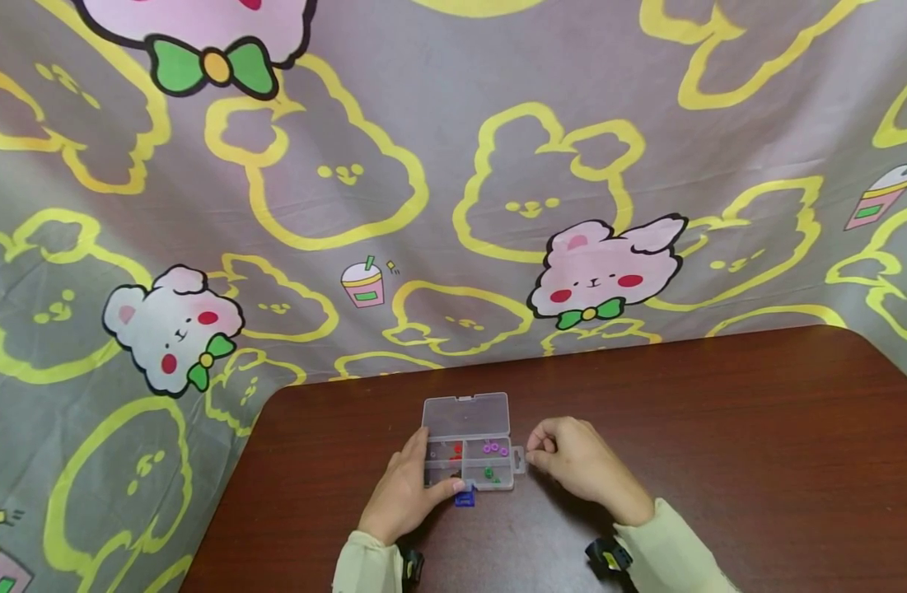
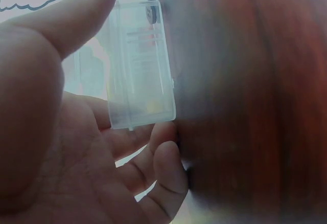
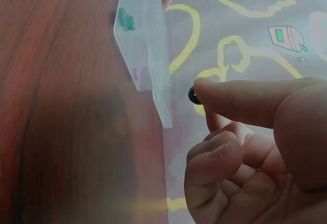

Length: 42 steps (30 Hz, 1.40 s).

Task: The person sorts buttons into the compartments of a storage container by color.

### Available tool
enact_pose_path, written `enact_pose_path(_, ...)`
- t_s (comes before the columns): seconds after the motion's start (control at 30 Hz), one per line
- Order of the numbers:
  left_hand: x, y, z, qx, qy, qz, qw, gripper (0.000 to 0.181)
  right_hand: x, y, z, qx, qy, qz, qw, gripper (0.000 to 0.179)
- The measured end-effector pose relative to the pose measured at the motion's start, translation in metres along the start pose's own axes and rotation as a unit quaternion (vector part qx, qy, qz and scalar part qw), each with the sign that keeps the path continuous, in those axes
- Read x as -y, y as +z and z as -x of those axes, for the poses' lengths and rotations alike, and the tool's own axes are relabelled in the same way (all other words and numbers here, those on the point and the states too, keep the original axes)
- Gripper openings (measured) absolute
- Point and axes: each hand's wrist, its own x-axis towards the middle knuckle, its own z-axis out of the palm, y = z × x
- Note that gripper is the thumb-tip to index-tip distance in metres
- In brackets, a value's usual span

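A clear plastic compartment box (image 1: 487, 463) lies on the table with its lid (image 1: 465, 417) raised at the back. My left hand (image 1: 403, 492) grips the box's left end, thumb on the front edge and fingers along the side. Inside are purple rings (image 1: 495, 448), green pieces (image 1: 489, 473) and red pieces (image 1: 456, 450) in separate compartments; a dark button (image 2: 151, 14) shows through the wall. Just right of the box, my right hand (image 1: 582, 461) pinches a small black button (image 3: 193, 95) between thumb and index finger, its other fingers curled.
A blue clasp (image 1: 465, 498) sticks out at the box's front edge. The brown wooden table (image 1: 720, 428) runs back to a patterned cloth (image 1: 438, 206) hanging behind it. A clear hanging tab (image 1: 519, 459) projects from the box's right end.
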Motion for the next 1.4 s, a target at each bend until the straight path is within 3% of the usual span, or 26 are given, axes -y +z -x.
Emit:
enact_pose_path(0.93,0.001,-0.001,0.0,-0.004,0.011,-0.003,0.9999,0.101,0.03,0.028,-0.009,0.011,-0.049,-0.004,0.9987,0.014)
enact_pose_path(1.4,0.002,0.0,0.0,-0.016,0.031,-0.005,0.9994,0.099,0.035,0.043,-0.015,0.016,-0.108,0.008,0.994,0.019)
